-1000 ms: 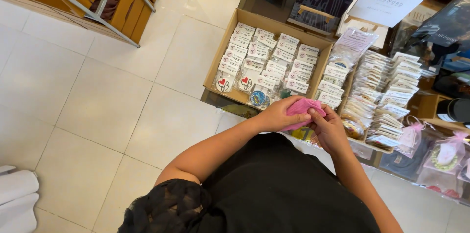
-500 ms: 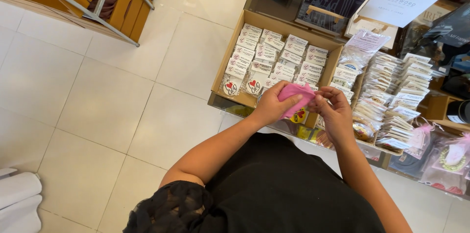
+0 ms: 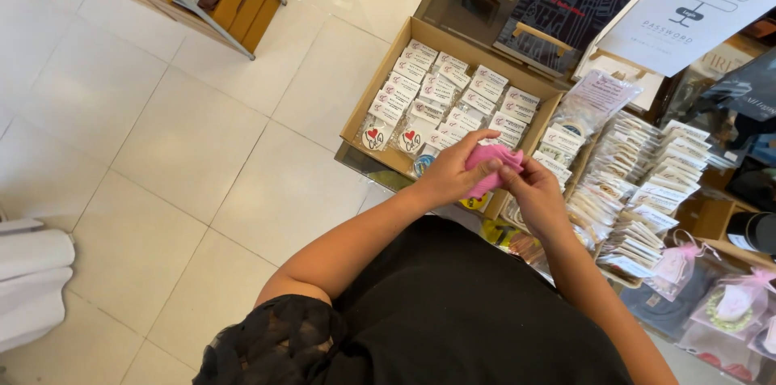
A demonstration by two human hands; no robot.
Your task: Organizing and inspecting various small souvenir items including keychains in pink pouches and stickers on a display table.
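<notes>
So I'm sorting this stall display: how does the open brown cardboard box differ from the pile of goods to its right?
The open brown cardboard box holds small white packets in neat, flat rows; the pile of clear-wrapped carded goods is stacked, fanned and overlapping. The box sits left of both hands, the pile right. Both hold small packaged items.

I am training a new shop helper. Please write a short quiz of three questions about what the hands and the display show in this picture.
1. True or false: both hands hold the pink item.
2. Which is nearer the left hand: A, the cardboard box of small packets, or B, the white sign?
3. What covers the floor?

Key
1. True; the right hand grips it too.
2. A.
3. Pale square tiles.
</notes>
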